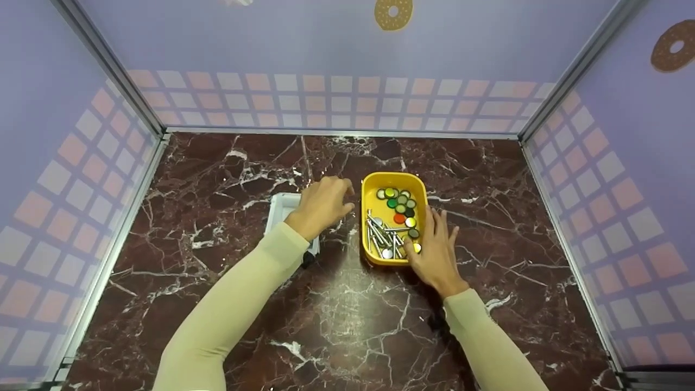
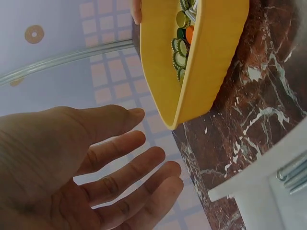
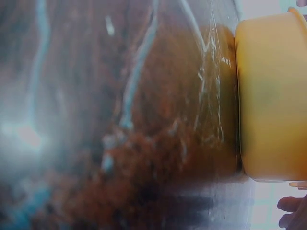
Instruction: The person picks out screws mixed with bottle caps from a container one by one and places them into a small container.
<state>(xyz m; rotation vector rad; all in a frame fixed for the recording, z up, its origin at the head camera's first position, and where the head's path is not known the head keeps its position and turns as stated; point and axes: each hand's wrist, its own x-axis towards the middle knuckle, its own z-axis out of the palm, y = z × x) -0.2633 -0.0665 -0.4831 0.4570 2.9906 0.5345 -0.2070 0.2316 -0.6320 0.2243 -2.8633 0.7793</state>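
A yellow plastic bin (image 1: 386,177) stands on the marble-patterned surface. Bottle caps (image 1: 400,201), green, yellow, red and silver, lie toward its far end, with several metal screws (image 1: 380,234) heaped at the near end. My right hand (image 1: 436,251) holds the bin's right wall, thumb over the rim and fingers along the outside. Left of the bin, my left hand (image 1: 324,203) hovers over a white tray (image 1: 277,209), its fingers loosely bent with nothing between them. In the left wrist view, metal screws (image 2: 293,173) lie in that tray; the hand hides much of it from above.
Lavender panels with pink and white checks (image 1: 342,103) enclose the back and both sides, with metal rails (image 1: 347,132) along their bottom edges. The yellow bin stands a short gap to the right of the white tray.
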